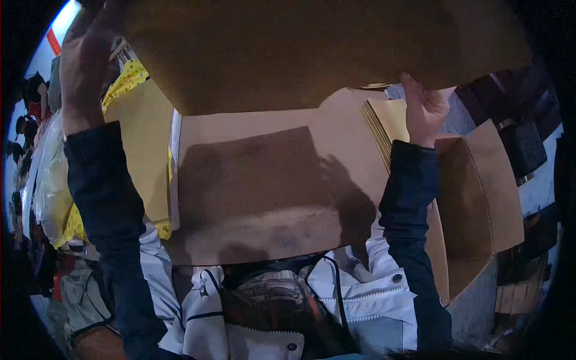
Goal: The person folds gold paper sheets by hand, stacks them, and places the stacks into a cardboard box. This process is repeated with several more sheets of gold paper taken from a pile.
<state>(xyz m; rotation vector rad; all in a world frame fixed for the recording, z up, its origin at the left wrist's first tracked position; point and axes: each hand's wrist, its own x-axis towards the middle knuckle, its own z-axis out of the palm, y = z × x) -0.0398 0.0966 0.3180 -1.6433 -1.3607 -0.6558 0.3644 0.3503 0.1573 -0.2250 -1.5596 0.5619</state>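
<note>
A large brown cardboard sheet (318, 54) is held up across the top of the head view, its shadow falling on the pale table board (270, 234). My right hand (426, 111) grips its lower edge on the right, with the thumb on the near face. At the upper left, my left hand (90, 48) is raised beside the sheet's left end; its fingers are dark and run out of the frame. Behind my right hand, a stack of thin cardboard pieces (387, 123) leans at the table's right side.
An open cardboard box (471, 198) stands to the right of the table. On the left lie a flat tan cardboard piece (141, 150), yellow printed wrapping (127, 81) and clear plastic (51, 186). Dark objects (522, 147) stand beyond the box.
</note>
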